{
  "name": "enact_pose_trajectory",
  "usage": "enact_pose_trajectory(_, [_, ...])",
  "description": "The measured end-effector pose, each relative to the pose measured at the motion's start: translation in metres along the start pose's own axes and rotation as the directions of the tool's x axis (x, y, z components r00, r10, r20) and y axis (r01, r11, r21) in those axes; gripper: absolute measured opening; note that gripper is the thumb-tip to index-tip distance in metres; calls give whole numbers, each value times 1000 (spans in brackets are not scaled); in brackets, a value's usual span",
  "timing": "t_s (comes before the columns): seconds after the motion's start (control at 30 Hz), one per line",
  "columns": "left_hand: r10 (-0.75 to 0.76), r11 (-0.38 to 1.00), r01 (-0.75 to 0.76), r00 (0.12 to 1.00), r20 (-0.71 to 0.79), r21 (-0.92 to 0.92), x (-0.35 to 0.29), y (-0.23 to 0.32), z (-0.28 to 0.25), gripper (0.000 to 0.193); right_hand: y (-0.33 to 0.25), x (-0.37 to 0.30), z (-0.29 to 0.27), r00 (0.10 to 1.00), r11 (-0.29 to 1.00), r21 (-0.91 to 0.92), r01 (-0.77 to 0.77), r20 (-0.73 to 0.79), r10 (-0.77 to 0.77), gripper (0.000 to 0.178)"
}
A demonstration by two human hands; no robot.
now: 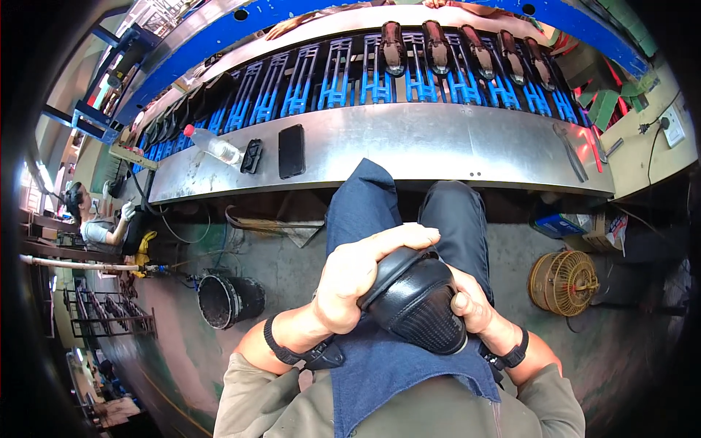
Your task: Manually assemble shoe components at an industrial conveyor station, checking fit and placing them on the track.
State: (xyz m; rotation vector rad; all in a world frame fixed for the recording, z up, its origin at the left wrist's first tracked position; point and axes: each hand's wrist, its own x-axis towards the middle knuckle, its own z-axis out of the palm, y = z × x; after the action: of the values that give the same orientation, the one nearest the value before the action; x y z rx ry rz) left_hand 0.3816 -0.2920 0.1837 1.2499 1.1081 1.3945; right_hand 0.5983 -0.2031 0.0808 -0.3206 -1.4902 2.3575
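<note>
Viewpoint: looking down from the person's head at their lap, in the lower middle of the frame.
Left hand [358,274]: fingers curled over the top of a black shoe [416,299], gripping it from the left side.
Right hand [471,306]: wrapped around the far right side of the shoe, fingers closed on it, mostly hidden behind it.
Shoe: black, sole side up, held above the blue apron [394,365] on the person's knees, centre of the frame.
Workbench [438,150]: curved metal shelf across the upper middle.
On the bench: a dark phone [291,150], a plastic bottle [212,144] with a red cap, upper left.
Conveyor [380,80]: blue racks along the top, carrying several dark shoes [437,47].
Floor: black bucket [223,301] at lower left, round wire fan [564,282] at right.
Far left: another person [95,223] seated at work.
</note>
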Motion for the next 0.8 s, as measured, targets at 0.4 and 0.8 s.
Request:
enact_pose_trajectory(0.4, [-27, 1000, 27, 999, 44, 13, 1, 0, 3, 91, -7, -2, -3, 996, 995, -56, -82, 29, 83, 106])
enact_pose_trajectory(0.8, [-172, 985, 172, 985, 33, 9, -5, 16, 8, 81, -3, -3, 1, 1000, 996, 88, -27, -8, 28, 80])
